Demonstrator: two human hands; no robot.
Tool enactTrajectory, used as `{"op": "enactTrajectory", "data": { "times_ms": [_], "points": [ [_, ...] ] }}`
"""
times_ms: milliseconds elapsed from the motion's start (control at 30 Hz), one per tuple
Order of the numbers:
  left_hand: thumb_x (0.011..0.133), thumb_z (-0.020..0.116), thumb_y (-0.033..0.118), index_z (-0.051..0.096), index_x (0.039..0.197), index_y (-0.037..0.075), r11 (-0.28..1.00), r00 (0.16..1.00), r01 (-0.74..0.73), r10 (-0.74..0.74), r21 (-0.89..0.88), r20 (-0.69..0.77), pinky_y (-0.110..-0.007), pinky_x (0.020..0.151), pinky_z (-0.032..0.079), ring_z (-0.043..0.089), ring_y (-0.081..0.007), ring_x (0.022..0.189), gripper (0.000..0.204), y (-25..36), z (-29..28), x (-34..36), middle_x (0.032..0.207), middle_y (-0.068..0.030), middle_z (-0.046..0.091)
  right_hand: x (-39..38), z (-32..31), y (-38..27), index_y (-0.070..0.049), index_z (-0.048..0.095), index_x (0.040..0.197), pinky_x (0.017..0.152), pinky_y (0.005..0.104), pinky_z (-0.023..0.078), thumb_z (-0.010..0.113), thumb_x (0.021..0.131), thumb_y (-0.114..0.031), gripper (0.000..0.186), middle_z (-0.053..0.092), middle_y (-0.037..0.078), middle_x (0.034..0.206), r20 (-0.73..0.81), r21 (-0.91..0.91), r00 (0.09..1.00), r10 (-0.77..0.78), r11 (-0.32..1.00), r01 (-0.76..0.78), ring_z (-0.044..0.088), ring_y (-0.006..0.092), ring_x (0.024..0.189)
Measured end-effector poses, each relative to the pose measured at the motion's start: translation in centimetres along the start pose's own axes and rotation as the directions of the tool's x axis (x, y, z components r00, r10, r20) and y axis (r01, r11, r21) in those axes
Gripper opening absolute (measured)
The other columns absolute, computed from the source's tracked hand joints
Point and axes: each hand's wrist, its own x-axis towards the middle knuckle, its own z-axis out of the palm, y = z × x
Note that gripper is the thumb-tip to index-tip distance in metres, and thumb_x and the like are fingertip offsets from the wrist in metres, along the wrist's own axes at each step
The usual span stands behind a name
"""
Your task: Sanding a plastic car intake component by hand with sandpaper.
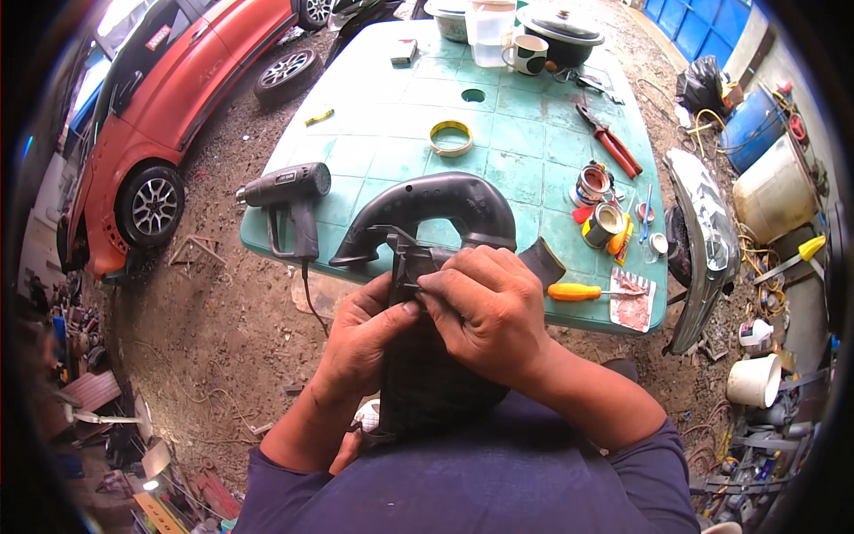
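A: What is leftmost on the table [382,98]?
B: A heat gun [285,187], at the near left corner, its cord hanging past the near edge.
A: And the left hand [360,343]?
B: Its fingers wrap round a black part [436,378], thumb laid against it. The part is in front of the person's body, its upper end at the table's near edge.
A: Behind that?
B: A curved duct [436,189] along the near edge, then a tape roll [452,152] farther in.
A: The right hand [489,307]?
B: Thumb and fingers are drawn together, holding the part's upper end.
A: Further right?
B: A screwdriver [574,292], pointing toward the near right corner. Toward the right edge, an open can [605,225]; farther back, pliers [614,149]. Past that edge, a headlight [707,249].
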Motion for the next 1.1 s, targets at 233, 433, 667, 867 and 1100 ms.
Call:
{"op": "enactTrajectory", "data": {
  "times_ms": [233, 433, 667, 867, 1100],
  "points": [
    [0.109, 0.071, 0.001, 0.062, 0.155, 0.001, 0.998, 0.997, -0.064, 0.063, 0.019, 0.036, -0.036, 0.111, 0.061, 0.074, -0.0182, 0.126, 0.047, -0.2, 0.4, 0.2, 0.139, -0.0101, 0.075, 0.0, -0.3, -0.1, -0.008, 0.085, 0.102, 0.077, 0.0422, 0.058, 0.091, 0.083, -0.005, 0.02, 0.077, 0.007, 0.093, 0.014, 0.007, 1.0, -0.016, 1.0, 0.016, 0.076, 0.0285, 0.086],
    [0.105, 0.069, -0.002, 0.056, 0.163, 0.002, 0.998, 0.998, -0.066, 0.066, -0.013, 0.01, -0.041, 0.112, 0.061, 0.074, -0.0257, 0.13, 0.06, -0.7, -0.4, 0.0, 0.146, -0.0163, 0.073, -0.2, -0.2, -0.4, -0.008, 0.085, 0.104, 0.078, 0.0428, 0.058, 0.09, 0.084, -0.004, 0.021, 0.077, 0.007, 0.096, 0.008, 0.007, 1.0, -0.014, 1.0, 0.014, 0.075, 0.0284, 0.088],
    [0.093, 0.068, 0.015, 0.054, 0.162, -0.003, 0.999, 0.999, -0.005, 0.004, 0.039, 0.035, -0.044, 0.121, 0.054, 0.07, -0.0306, 0.138, 0.072, 0.4, 0.5, 0.1, 0.15, -0.0188, 0.069, -0.5, -0.1, -0.4, -0.009, 0.082, 0.107, 0.079, 0.0427, 0.052, 0.086, 0.087, -0.009, 0.021, 0.072, 0.005, 0.099, 0.012, -0.039, 1.0, -0.002, 0.999, 0.002, 0.07, 0.0272, 0.092],
    [0.1, 0.066, 0.014, 0.057, 0.159, -0.003, 0.985, 0.996, 0.016, -0.002, -0.172, 0.084, -0.044, 0.12, 0.056, 0.072, -0.0285, 0.134, 0.062, 0.3, 0.2, 0.4, 0.146, -0.0177, 0.072, -0.5, -0.3, -0.7, -0.01, 0.084, 0.105, 0.085, 0.0421, 0.047, 0.086, 0.088, -0.009, 0.017, 0.07, 0.003, 0.096, 0.026, -0.017, 0.997, 0.071, 0.997, -0.071, 0.069, 0.0247, 0.094],
    [0.104, 0.064, 0.012, 0.058, 0.158, -0.003, 0.985, 0.999, 0.006, 0.002, -0.17, 0.043, -0.043, 0.118, 0.058, 0.074, -0.0268, 0.131, 0.057, 0.2, 0.1, 0.3, 0.142, -0.0167, 0.074, -0.2, -0.4, -1.1, -0.011, 0.083, 0.099, 0.092, 0.0432, 0.044, 0.086, 0.089, -0.011, 0.011, 0.068, 0.003, 0.096, 0.021, -0.034, 0.992, 0.127, 0.991, -0.126, 0.069, 0.0242, 0.095]
  ]
}}
